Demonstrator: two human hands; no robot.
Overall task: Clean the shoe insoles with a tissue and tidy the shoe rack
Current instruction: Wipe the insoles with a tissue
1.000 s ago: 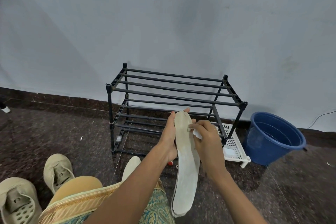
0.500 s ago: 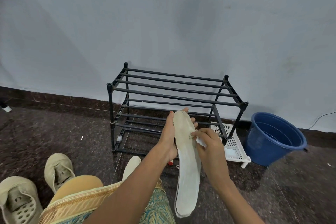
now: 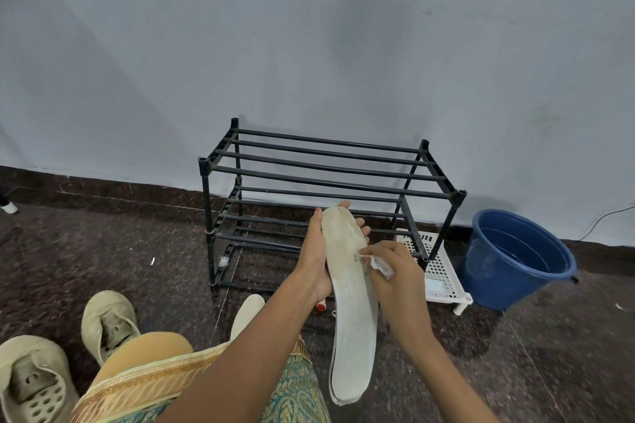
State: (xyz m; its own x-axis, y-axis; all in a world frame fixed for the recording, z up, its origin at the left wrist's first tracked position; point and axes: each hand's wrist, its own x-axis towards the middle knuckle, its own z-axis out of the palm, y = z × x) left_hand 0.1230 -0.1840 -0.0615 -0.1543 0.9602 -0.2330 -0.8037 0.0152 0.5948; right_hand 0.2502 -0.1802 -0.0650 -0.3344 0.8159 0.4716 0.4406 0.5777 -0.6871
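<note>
Lower centre of frame: long off-white flat insole [image 3: 350, 319], surface grubby, rounded toe end up, heel end down. Left hand [image 3: 318, 251] grip clamped round its upper half, fingertips showing past far edge. Right hand [image 3: 398, 282] grip pinched on crumpled white tissue [image 3: 379, 264], wad pressed to insole's right edge. Behind, centre: black tubular two-tier shoe rack [image 3: 330, 172] against pale matte wall. Right: round blue plastic bucket [image 3: 515, 261]; white perforated plastic tray [image 3: 439, 271] beside rack. Lower left: two worn beige shoes [image 3: 106, 323] on dark speckled stone floor [image 3: 103, 251].
</note>
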